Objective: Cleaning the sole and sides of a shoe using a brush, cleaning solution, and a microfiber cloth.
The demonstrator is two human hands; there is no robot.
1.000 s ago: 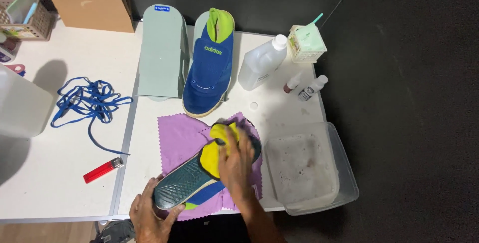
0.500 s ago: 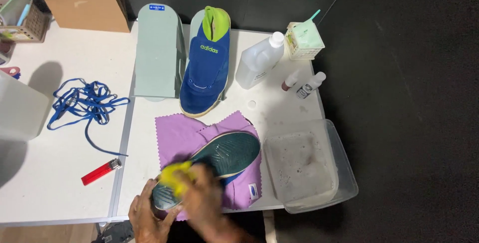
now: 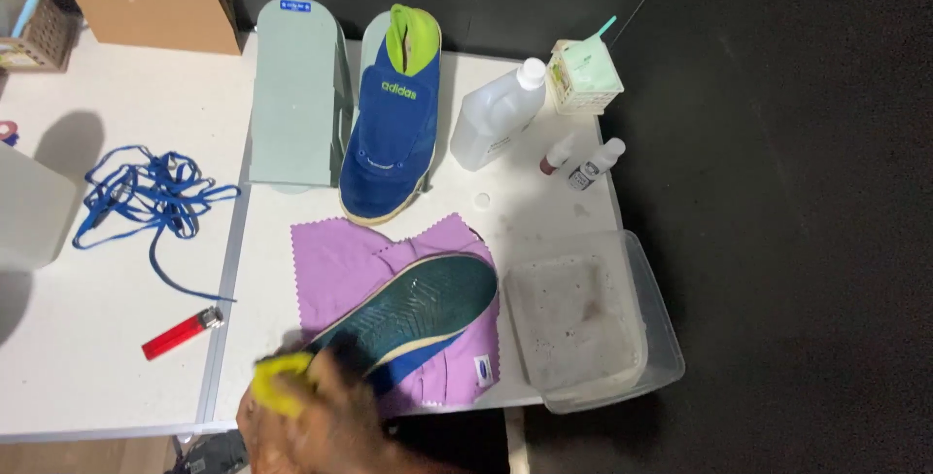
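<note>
White table [image 3: 117,357] with shoe-cleaning things

Beyond the hand [image 3: 321,425]: purple cloth [image 3: 340,265], blue laces [image 3: 146,197], red lighter [image 3: 182,333], plastic tub [image 3: 583,323], white bottle [image 3: 496,116], two shoe stands [image 3: 292,95].

1. The shoe [image 3: 413,314] lay sole up across the purple cloth [image 3: 360,255], its dark teal tread facing the camera, edged by a cream rim with blue upper showing beneath. Its toe pointed up and right, its heel down and left.
2. The yellow cloth [image 3: 277,382] was bunched at the heel end, blurred, pressed under a hand.
3. The purple cloth was spread flat on the white bench [image 3: 97,338], with zigzag edges and a small label at its lower right corner.
</note>
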